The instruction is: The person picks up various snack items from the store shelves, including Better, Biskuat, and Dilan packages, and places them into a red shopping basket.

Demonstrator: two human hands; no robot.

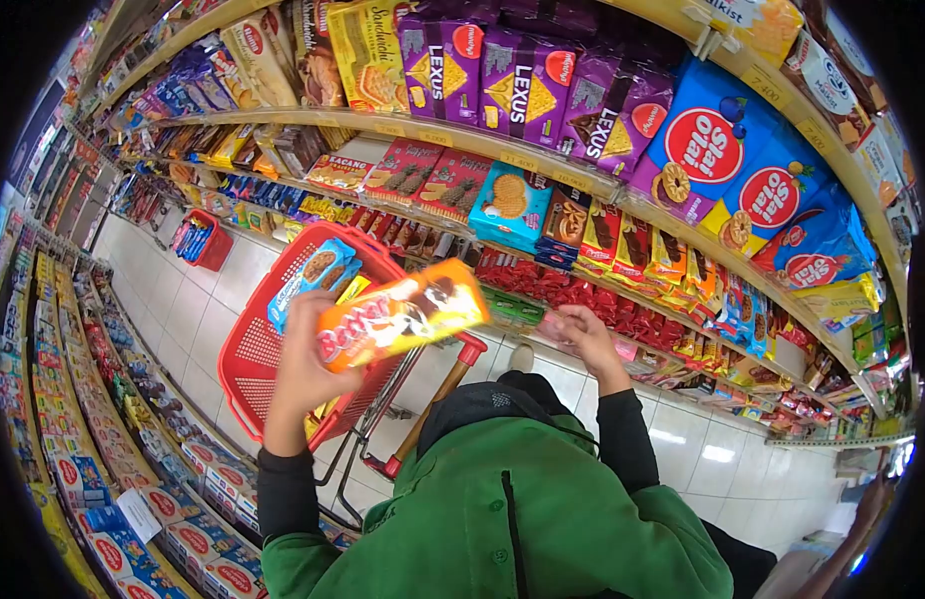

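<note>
My left hand grips an orange and yellow biscuit pack marked "Better", raised at an angle over the right side of the red shopping basket. Blue biscuit packs lie in that basket, with a yellow pack partly hidden behind the orange one. My right hand is in front of the low shelf, fingers curled in, with a pinkish thing at the fingertips; I cannot tell whether it is held. Just left of these fingers lies a green pack.
The basket sits on a cart with a brown handle. Purple Lexus packs and blue Slai O'lai packs fill the upper shelf on my right. Stocked shelves line the left. A smaller red basket stands on the tiled floor.
</note>
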